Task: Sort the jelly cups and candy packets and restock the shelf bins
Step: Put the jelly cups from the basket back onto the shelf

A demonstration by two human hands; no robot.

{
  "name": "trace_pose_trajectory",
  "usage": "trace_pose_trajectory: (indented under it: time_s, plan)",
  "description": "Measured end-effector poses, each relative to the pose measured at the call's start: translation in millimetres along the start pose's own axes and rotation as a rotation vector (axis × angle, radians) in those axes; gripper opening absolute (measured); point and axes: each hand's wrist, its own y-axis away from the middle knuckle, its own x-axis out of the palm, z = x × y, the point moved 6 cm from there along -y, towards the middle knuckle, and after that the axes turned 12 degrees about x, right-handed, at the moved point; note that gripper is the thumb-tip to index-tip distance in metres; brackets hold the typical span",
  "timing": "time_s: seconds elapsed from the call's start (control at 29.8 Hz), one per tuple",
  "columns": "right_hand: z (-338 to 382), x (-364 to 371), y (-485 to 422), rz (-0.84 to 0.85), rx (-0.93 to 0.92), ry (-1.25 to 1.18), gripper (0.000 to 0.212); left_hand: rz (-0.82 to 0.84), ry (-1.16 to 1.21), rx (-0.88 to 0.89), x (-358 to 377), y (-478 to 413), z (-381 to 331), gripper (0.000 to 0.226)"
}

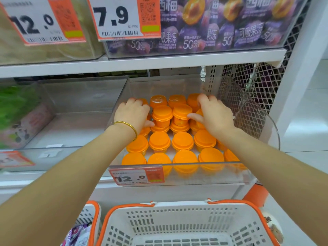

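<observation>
Two bare arms reach into one shelf bin. Far to the left of the left grip (133, 112), blurred green packets (12, 102) lie in a clear container, and a neighbouring clear bin (79, 96) stands just beside that grip. The left grip, with a gold bangle (127, 125) at its wrist, is closed over jelly cups (159, 142) at the left edge of a raised stack. Its fingers curl down over their tops and its thumb tucks in below a lid; what lies under the palm is hidden. Straight below this grip, a 12.0 price tag (136, 177) hangs on the front wall of the cup bin (204, 173).

Between the two grips stand two orange-lidded cups of the upper tier, with glossier orange cups behind them. Nearer the person than both wrists, more cups stand in tidy rows on the bin floor. Well below, a white basket (177, 221) with an orange rim sits in front of the shelf. Above both grips, purple plum jelly pouches (221, 23) fill a higher bin.

The right grip (213, 115) is likewise closed on jelly cups. Its thumb presses the lid edge of the right-hand upper cup and its fingers hook over the back-right ones. To its right, a white mesh panel (252, 107) closes off the shelf.
</observation>
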Motion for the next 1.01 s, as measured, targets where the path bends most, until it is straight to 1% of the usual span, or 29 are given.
trace_pose_trajectory:
  time_s: [0.07, 0.13, 0.24, 0.34, 0.37, 0.47, 0.54, 0.64, 0.71, 0.81, 0.87, 0.94, 1.01]
  plan:
    - [0.5, -0.5, 0.9, -0.017, -0.003, 0.036, 0.054, 0.062, 0.044, 0.0, 3.8, 1.6, 2.0, 0.057]
    - [1.5, -0.7, 1.2, -0.026, -0.009, 0.08, 0.053, 0.086, 0.056, -0.019, 4.8, 3.1, 3.3, 0.054]
    - [1.8, 0.0, 2.6, -0.024, -0.008, 0.095, 0.051, 0.033, 0.09, -0.055, 2.4, 6.0, 4.4, 0.051]
    - [0.8, -0.2, 2.6, -0.003, -0.011, 0.044, 0.047, -0.018, 0.127, -0.047, 3.5, 6.6, 0.5, 0.059]
    - [0.7, -0.3, 2.4, 0.003, -0.013, 0.02, 0.046, -0.044, 0.115, -0.021, 3.9, 6.0, -3.0, 0.064]
    - [1.2, 0.0, 2.1, 0.011, -0.01, -0.052, 0.043, -0.139, 0.034, 0.134, 5.0, 2.2, -20.3, 0.075]
    - [2.4, 0.7, 2.6, 0.015, -0.018, -0.09, 0.041, -0.145, 0.048, 0.178, 8.1, -0.9, -26.9, 0.072]
    - [1.3, 3.3, 3.3, 0.043, -0.035, -0.138, 0.038, -0.138, 0.084, 0.147, 12.1, -3.9, -25.5, 0.063]
    - [-2.3, 4.9, 3.1, 0.084, -0.021, -0.169, 0.041, -0.134, 0.094, 0.123, 14.2, -3.2, -21.6, 0.06]
    - [-5.7, 6.8, 2.5, 0.145, 0.018, -0.219, 0.049, -0.125, 0.097, 0.134, 15.7, -0.4, -19.7, 0.063]
    - [-5.8, 8.8, 1.0, 0.159, 0.024, -0.229, 0.051, -0.164, 0.129, 0.131, 10.8, 0.5, -21.7, 0.066]
    - [-7.6, 9.3, -1.1, 0.149, 0.031, -0.233, 0.051, -0.227, 0.168, 0.152, 4.3, 0.0, -29.4, 0.07]
    - [-11.4, 6.6, -2.7, 0.107, 0.039, -0.213, 0.048, -0.231, 0.174, 0.211, 3.2, -2.8, -42.0, 0.07]
